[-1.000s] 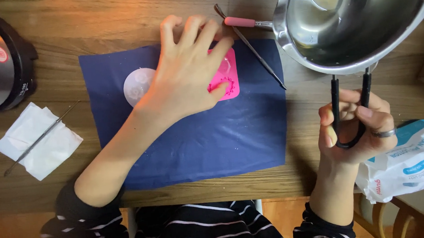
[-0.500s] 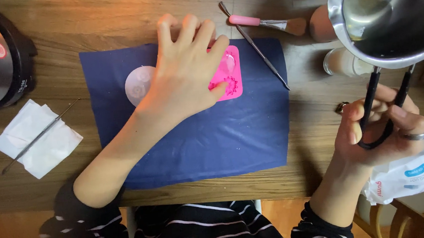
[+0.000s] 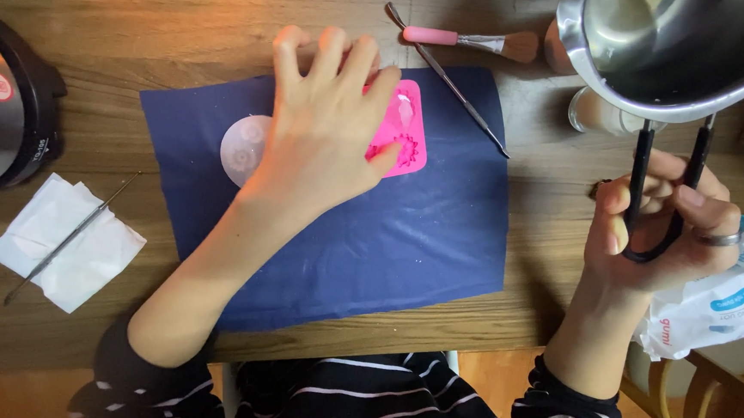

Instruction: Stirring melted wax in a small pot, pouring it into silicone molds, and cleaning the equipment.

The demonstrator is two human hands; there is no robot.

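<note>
Hands at the mold and the pot

Left hand [image 3: 329,138] lies flat, fingers spread, on the pink mold [image 3: 402,130], pressing it onto the blue cloth [image 3: 374,243]. Mold sits near the cloth's far edge, right of middle. Round whitish disc [image 3: 243,148] just beside the hand, also on the cloth. Right hand [image 3: 661,221] is closed around the black wire handle [image 3: 646,192] of a steel pot [image 3: 671,36], held tilted above the table's far right corner; pale liquid inside. Thin metal pick [image 3: 450,84] crosses the cloth's far right corner; brush [image 3: 474,43] beyond it on the table [image 3: 543,190]. Second pick [image 3: 68,240] rests on a white tissue [image 3: 64,245] near the left edge.
</note>
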